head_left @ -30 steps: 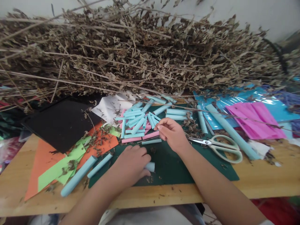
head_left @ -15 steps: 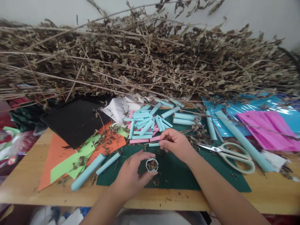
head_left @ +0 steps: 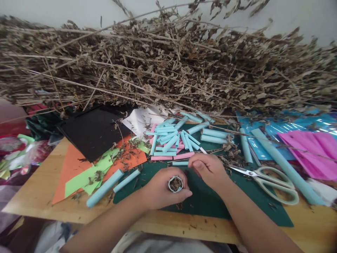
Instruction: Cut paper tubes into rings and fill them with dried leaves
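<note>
My left hand [head_left: 164, 189] is wrapped round a short light-blue paper tube [head_left: 170, 188], which stands upright with its open end facing me. Crumbled dried leaves [head_left: 176, 183] fill the tube. To its upper right is my right hand [head_left: 207, 170], fingers curled together in a pinch. What they hold, if anything, is hidden; a small white tip [head_left: 202, 150] shows just behind the knuckles. A thin blue paper roll [head_left: 180, 163] lies by the right fingertips, and a dark green cutting mat [head_left: 210, 207] spreads under both hands.
A heap of blue and pink paper rolls [head_left: 168, 138] lies behind the hands. Scissors [head_left: 273, 182] and a long blue tube [head_left: 286, 165] lie at the right. Orange paper [head_left: 70, 168] and a black folder [head_left: 92, 130] are at the left. Dried stalks [head_left: 158, 70] fill the back.
My left fingers have closed further round the tube. My right hand has curled its fingers more tightly, and the white tip now shows behind it. The whole view has shifted slightly.
</note>
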`<action>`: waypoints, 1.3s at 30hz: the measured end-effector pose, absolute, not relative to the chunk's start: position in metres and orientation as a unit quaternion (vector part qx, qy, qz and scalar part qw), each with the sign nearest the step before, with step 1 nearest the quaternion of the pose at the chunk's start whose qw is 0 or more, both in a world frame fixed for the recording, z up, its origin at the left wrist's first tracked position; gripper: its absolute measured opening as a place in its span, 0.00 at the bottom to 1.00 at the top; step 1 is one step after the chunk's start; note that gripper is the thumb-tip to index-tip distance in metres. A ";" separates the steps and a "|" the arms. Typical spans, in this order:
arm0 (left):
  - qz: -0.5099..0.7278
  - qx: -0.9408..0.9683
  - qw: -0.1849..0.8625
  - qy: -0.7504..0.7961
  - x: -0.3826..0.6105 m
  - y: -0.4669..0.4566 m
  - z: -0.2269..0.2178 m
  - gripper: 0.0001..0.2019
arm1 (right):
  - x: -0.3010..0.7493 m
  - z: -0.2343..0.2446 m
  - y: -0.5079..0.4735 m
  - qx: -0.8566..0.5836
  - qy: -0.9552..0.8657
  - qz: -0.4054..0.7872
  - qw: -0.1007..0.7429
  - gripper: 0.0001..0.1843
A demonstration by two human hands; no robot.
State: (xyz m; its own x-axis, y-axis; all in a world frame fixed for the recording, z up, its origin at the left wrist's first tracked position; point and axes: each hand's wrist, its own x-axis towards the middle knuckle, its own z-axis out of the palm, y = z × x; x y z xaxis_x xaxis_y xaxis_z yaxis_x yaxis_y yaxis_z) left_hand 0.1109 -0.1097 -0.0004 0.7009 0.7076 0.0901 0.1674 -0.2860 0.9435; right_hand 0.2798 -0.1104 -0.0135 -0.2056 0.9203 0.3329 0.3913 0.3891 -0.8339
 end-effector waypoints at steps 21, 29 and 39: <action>0.338 0.751 0.500 0.268 0.123 -0.099 -0.029 0.17 | 0.263 0.006 -0.126 -0.326 -0.804 0.216 0.448 0.04; 0.315 0.752 0.528 0.238 0.122 -0.098 -0.025 0.07 | 0.257 0.010 -0.128 -0.403 -0.789 0.206 0.415 0.07; 0.193 0.836 0.481 0.182 0.127 -0.098 -0.020 0.03 | 0.262 0.018 -0.129 -0.485 -0.687 0.495 0.217 0.22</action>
State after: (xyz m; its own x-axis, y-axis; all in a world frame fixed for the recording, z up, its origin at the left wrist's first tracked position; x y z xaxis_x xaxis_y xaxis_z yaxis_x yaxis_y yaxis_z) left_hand 0.1267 -0.0981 -0.0200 0.8595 0.4894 0.1476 0.1181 -0.4712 0.8741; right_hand 0.2621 -0.1290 0.0175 -0.4361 0.8814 -0.1816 0.4511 0.0395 -0.8916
